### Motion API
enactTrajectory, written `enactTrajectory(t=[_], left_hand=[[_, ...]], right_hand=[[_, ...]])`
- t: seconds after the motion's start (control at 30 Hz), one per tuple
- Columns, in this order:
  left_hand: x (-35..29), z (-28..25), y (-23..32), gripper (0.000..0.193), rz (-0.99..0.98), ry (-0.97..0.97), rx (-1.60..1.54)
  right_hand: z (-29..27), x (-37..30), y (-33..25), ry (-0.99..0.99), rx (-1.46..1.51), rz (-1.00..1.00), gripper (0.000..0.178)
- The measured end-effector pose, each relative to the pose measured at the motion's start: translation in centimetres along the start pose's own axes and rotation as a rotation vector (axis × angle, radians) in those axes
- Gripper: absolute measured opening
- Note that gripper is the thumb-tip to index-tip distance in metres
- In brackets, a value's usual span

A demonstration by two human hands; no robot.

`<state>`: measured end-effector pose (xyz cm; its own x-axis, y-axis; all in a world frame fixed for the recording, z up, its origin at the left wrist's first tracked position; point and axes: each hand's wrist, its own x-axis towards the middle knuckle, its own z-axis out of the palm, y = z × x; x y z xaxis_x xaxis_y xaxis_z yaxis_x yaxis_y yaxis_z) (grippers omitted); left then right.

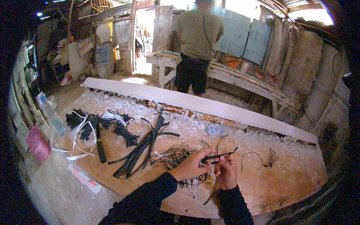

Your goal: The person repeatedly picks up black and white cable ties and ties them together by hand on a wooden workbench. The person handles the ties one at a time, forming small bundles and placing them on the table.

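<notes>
Over the near part of the wooden board, my left hand (195,164) is closed, pinching a thin dark strip (227,153) between thumb and fingers. My right hand (226,172) grips the same strip a little farther right, with its fingertips pressed together. A long dark strand (210,197) hangs below my right hand toward the board's near edge. Beside and partly under my left hand lies a tangle of thin dark cords (174,155), with some white strands below it. Left of that, wide black strips (139,153) lie crossed in a heap.
Black frayed bundles (125,131), white strapping (75,140) and a dark stick-like piece (100,148) lie at left. Crumpled clear plastic (215,130) and a small cord bundle (270,157) lie farther right. A white ledge (195,103) borders the far side; beyond, a person (197,41) stands at a bench.
</notes>
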<state>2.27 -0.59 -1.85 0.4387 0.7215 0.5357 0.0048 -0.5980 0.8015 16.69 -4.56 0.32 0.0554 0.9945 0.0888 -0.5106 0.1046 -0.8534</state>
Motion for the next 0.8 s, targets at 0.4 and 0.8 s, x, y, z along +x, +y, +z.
enactTrajectory(t=[0.4,0.8], left_hand=[[0.6,-2.4,-2.5,0.028,-0.250,0.373,-0.051],[0.7,-2.8,-1.5,0.017,-0.310,0.337,-0.004]], right_hand=[[-0.9,0.2,-0.5,-0.033,0.225,-0.035,0.016],[-1.3,-0.2,-0.5,-0.085,-0.312,-0.181,0.012]])
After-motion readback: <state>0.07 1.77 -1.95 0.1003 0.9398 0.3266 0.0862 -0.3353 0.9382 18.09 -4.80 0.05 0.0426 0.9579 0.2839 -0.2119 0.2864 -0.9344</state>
